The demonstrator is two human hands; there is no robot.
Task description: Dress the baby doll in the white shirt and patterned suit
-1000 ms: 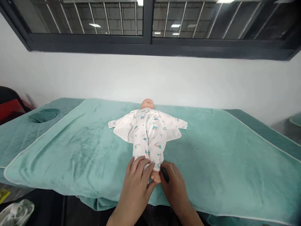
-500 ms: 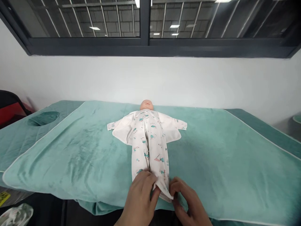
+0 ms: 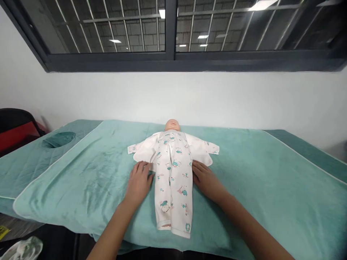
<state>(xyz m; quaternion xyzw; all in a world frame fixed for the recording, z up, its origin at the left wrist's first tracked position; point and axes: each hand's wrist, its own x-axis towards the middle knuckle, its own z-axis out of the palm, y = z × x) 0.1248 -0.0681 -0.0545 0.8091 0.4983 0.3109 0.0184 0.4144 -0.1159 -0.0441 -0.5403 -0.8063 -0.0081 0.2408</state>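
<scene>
A baby doll (image 3: 172,125) lies on its back, head toward the wall, dressed in a white jacket (image 3: 200,144) with its sleeves spread to both sides. White printed baby trousers (image 3: 180,191) cover its front, legs pointing toward me. At the left hem of the jacket, beside the trousers, rests my left hand (image 3: 138,182), its fingers stretched and slightly apart. My right hand (image 3: 207,180) lies against the trousers' right side, fingers extended, fingertips touching the edge of the cloth. Both trouser cuffs lie flat near the front of the bed.
A green plush sheet (image 3: 81,180) covers the bed, which has a round face hole (image 3: 59,139) at the left. Behind it stand a white wall (image 3: 189,97) and a dark window frame (image 3: 108,65). A bowl-like container (image 3: 25,249) is at lower left, a red and black object (image 3: 17,131) at far left.
Both hands have let go of the right trouser cuff and moved up and apart to either side of the trousers. The cuff now lies flat. The view has tilted up slightly.
</scene>
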